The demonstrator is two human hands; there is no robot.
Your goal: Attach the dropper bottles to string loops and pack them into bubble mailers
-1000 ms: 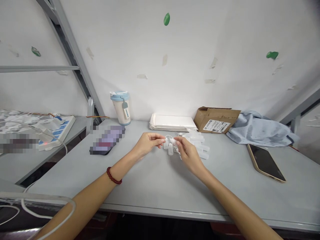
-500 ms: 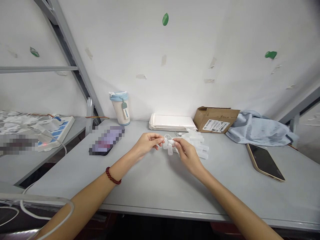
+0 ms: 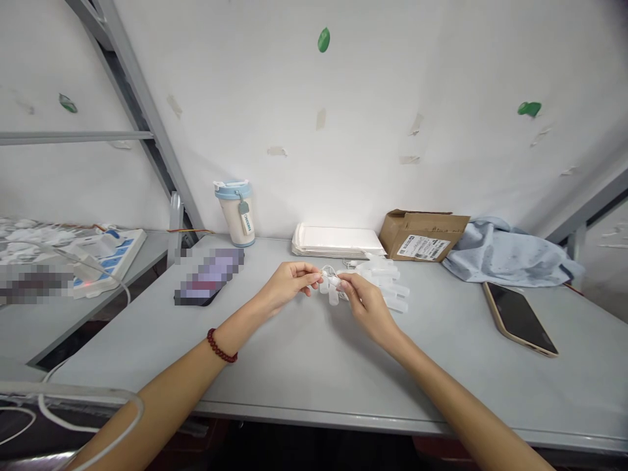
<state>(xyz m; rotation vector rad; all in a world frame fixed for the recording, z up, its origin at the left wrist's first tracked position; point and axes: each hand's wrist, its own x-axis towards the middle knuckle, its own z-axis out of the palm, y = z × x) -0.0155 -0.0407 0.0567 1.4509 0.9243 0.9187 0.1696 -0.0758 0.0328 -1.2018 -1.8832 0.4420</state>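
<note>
Head view: the left hand [image 3: 293, 282] pinches a thin white cord [image 3: 328, 269]; the right hand [image 3: 364, 299] grips a small white part [image 3: 335, 281] near translucent white pieces [image 3: 398, 305] on the grey desk [image 3: 304, 373].

bl-lid cup [image 3: 236, 216] | cdbd box [image 3: 415, 232] | cloth [image 3: 505, 255] beside box | blk-scrn phone [image 3: 523, 318] nr cloth

I see smooth, cloudy plastic pieces [image 3: 396, 290] before me, matt cardboard in the far-right carton [image 3: 405, 230], wrinkled cloth [image 3: 510, 256] beside it.

White wall [image 3: 363, 78], tape scraps [image 3: 277, 150] stuck on; grey metal frame [image 3: 131, 65] left; grey desktop [image 3: 304, 373] below.
</note>
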